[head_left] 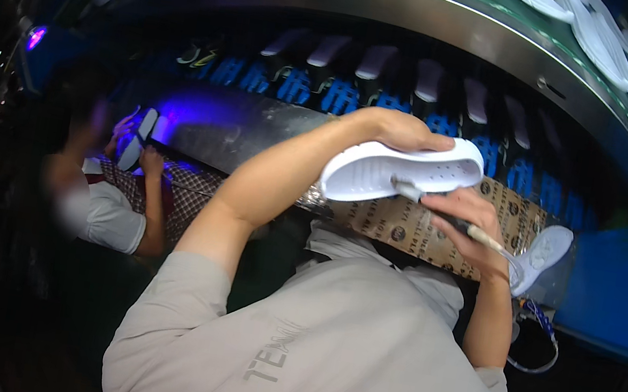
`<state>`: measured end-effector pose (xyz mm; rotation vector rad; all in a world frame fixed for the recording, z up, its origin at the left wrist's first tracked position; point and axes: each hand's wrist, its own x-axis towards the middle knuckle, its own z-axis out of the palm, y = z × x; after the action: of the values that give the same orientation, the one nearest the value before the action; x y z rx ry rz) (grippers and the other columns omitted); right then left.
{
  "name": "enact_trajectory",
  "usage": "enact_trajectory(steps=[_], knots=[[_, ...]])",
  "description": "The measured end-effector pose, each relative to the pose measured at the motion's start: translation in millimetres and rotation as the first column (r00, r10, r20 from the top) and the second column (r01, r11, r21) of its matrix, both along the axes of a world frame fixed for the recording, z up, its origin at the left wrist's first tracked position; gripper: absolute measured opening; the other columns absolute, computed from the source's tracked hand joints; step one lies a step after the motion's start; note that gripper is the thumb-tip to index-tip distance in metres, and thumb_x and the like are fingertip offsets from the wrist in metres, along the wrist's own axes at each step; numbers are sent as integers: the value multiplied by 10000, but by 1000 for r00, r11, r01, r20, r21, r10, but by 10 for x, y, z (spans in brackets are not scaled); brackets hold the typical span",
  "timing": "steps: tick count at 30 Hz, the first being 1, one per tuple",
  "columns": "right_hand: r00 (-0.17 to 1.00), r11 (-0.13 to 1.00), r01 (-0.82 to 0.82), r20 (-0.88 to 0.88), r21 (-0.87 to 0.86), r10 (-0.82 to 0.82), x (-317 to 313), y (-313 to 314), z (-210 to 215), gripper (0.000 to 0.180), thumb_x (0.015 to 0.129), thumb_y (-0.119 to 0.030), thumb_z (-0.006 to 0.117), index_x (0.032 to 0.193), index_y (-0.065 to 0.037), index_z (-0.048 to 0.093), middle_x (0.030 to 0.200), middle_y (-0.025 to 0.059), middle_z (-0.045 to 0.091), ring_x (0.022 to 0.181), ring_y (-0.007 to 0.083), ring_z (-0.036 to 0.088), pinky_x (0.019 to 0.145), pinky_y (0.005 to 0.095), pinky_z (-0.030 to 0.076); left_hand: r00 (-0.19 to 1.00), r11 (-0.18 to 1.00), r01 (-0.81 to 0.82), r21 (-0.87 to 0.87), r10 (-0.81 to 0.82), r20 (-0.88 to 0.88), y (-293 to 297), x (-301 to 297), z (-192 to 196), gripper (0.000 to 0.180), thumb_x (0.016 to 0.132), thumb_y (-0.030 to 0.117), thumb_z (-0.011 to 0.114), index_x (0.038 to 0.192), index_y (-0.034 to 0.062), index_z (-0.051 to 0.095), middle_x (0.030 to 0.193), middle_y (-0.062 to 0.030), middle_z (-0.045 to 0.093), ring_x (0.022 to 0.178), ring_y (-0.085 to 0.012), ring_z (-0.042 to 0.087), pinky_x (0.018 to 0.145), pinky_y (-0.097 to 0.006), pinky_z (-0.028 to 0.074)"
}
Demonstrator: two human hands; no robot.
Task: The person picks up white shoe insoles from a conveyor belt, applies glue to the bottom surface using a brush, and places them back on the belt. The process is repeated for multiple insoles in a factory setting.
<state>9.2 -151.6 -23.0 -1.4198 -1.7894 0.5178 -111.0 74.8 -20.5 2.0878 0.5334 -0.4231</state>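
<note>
My left hand (404,133) is closed on the far edge of a white shoe sole (358,177), tilted so its hollow inner side faces up towards me. A row of small holes shows along the inside of the sole. In my right hand (468,219) is a brush (461,226) with a dark and pale handle, its tip (400,187) reaching into the sole's hollow. Whether the tip touches the inner surface, I cannot tell. Another white sole (545,253) lies to the right of my right hand.
Brown printed paper (395,227) covers the bench before me. Beyond it runs a row of blue holders (338,98) with pale soles above. A metal-edged conveyor (441,15) carries white soles at the back. A co-worker (120,202) handles soles under violet light at left; a blue panel (620,285) stands right.
</note>
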Motion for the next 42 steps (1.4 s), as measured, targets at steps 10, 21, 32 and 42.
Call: enact_trajectory(steps=[10,21,32,42], knots=[[972,998,-58,230,21,52,223,-40,82,367,799,-116,843,1158,-178,794,831,11,692,774,199,601,792,372,491,994,990,-102,-94,97,-55,79,-158,14,734,1034,675,406,1300,73,731,1274,-246,698,1130,-342,709,944,-389,547],[975,1000,22,223,-11,-19,388,-32,223,344,810,-138,838,1147,-195,791,778,-2,621,792,197,595,802,362,473,988,984,-142,-106,134,-80,236,-290,-70,755,1026,675,422,1334,43,699,1258,-249,701,1085,-306,724,898,-356,562],[949,973,228,-232,42,-213,273,95,-9,303,911,-156,762,1197,-57,769,909,87,738,757,165,618,681,315,498,891,728,-383,-568,453,-21,135,-249,-339,569,1106,465,400,1352,8,633,1144,-223,726,912,-261,774,732,-340,657],[917,970,40,-377,-240,-131,-303,137,-215,327,959,-230,728,1251,-83,748,929,86,709,821,201,642,757,344,511,838,-44,-26,-999,544,-45,166,-297,-1115,603,1114,468,314,1407,-2,552,1107,-266,717,976,-368,750,837,-492,656]])
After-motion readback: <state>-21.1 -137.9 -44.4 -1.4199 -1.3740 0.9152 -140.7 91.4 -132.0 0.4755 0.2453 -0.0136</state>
